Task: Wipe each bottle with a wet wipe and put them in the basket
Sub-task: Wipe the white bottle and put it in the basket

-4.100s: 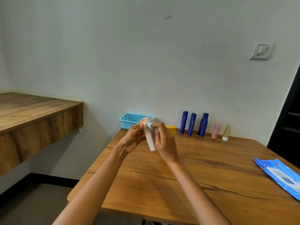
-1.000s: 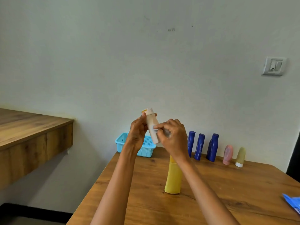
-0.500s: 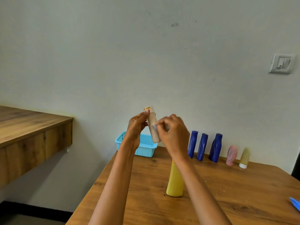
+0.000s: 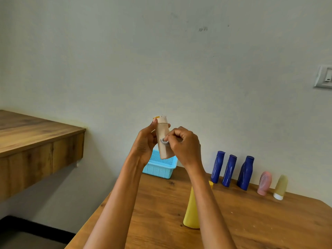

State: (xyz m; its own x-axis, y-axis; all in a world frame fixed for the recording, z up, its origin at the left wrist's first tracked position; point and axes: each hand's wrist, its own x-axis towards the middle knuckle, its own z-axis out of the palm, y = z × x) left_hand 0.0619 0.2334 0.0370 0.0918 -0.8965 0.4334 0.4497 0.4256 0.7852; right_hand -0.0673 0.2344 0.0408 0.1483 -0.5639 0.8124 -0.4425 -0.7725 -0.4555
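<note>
Above the table (image 4: 251,221), our left hand (image 4: 143,146) grips the beige bottle (image 4: 164,141) while our right hand (image 4: 185,146) pinches the wet wipe (image 4: 163,141) against it, mid-wipe; next comes the basket (image 4: 158,168).

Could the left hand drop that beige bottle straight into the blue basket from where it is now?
Probably yes. The left hand grips the beige bottle just above the blue basket, nothing shows between them, though the right hand presses a wipe on it.

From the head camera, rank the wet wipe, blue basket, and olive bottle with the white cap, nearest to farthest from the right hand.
1. wet wipe: pinched in the right hand.
2. blue basket: just below, leftward.
3. olive bottle: far right, by the wall.
</note>
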